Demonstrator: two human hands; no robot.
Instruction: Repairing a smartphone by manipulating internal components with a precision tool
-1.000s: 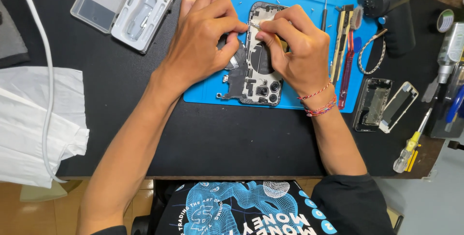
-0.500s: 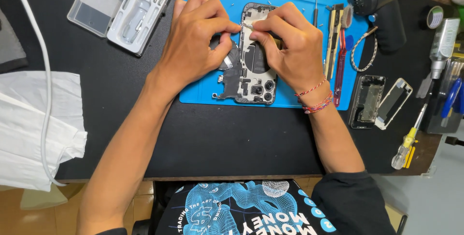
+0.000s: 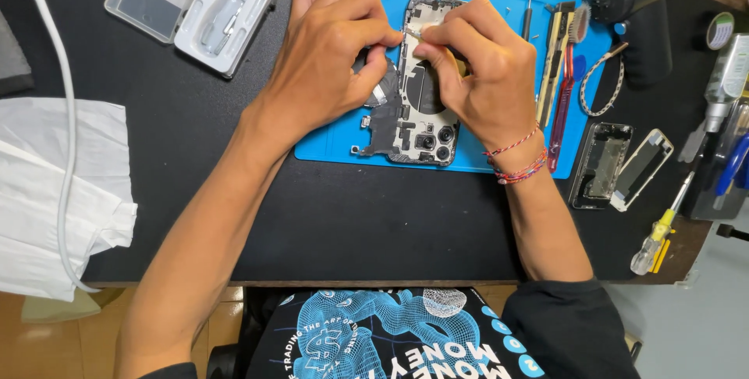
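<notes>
Blue mat carries the opened phone, lying lengthwise with its camera end nearest the person. Over the last second both hands have barely shifted: the left hand stays curled with its fingertips pinched at the phone's left edge, and the right hand stays bunched over the middle, thumb and forefinger closed on something too small to tell. Judged from that, fine work continues at one spot. Tools crowd the right; bare black table opens near and left.
</notes>
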